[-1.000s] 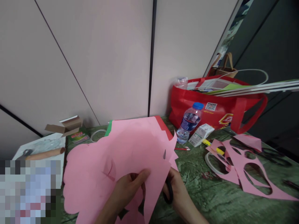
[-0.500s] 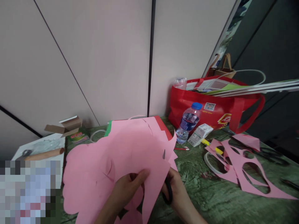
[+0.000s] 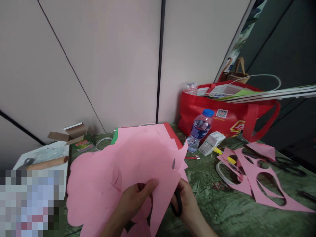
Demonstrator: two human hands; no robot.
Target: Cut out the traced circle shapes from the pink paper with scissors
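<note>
A large sheet of pink paper [image 3: 164, 191] is pinched by my left hand [image 3: 138, 197], thumb on top. Under the sheet's right edge, my right hand [image 3: 185, 197] grips a pair of black-handled scissors [image 3: 177, 204]. Most of the blades are hidden by the paper; a dark tip pokes through a slit near the right edge. Below and left of my left hand lies more pink paper with a scalloped outline [image 3: 84, 187]. Red paper [image 3: 174, 135] and a strip of green paper [image 3: 114, 136] show beneath at the back.
Right of the paper are a water bottle [image 3: 198, 130], a small white carton [image 3: 212, 143], a red bag [image 3: 222, 115], a tape roll [image 3: 222, 174] and pink offcuts [image 3: 249, 184]. An opened box [image 3: 82, 143] stands at the left. A grey panel wall [image 3: 123, 65] rises behind.
Almost nothing differs. The pink sheet's right edge has shifted very slightly to the right; both hands keep their hold.
</note>
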